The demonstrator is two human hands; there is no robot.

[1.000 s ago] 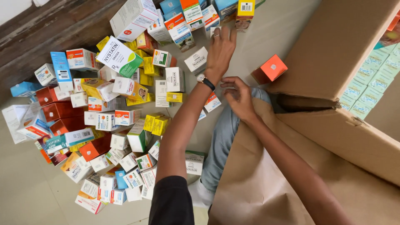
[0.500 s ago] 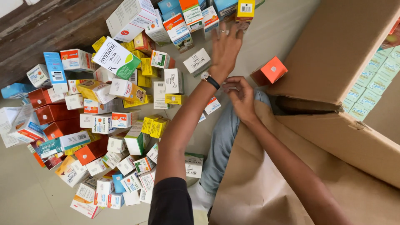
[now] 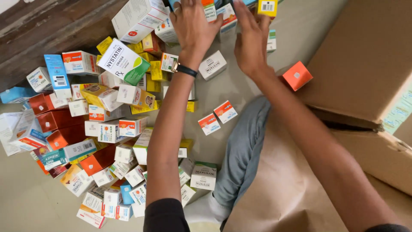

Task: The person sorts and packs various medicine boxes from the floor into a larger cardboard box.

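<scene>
Reaching up the head view, the left hand (image 3: 194, 26) lies spread on stacked medicine boxes (image 3: 214, 10); the right hand (image 3: 250, 41), open beside it, perhaps touches them. Right of it, a cardboard carton (image 3: 365, 60) holds green packets (image 3: 397, 116) on pale floor (image 3: 25, 202).

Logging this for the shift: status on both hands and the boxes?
Left hand and right hand both flat on boxes at top of pile. Nothing gripped that shows. Orange box lies apart.

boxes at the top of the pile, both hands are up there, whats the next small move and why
Probably close both hands on one carton: the left hand lies spread on the medicine boxes and the right hand is open beside it, neither visibly gripping anything.
</scene>
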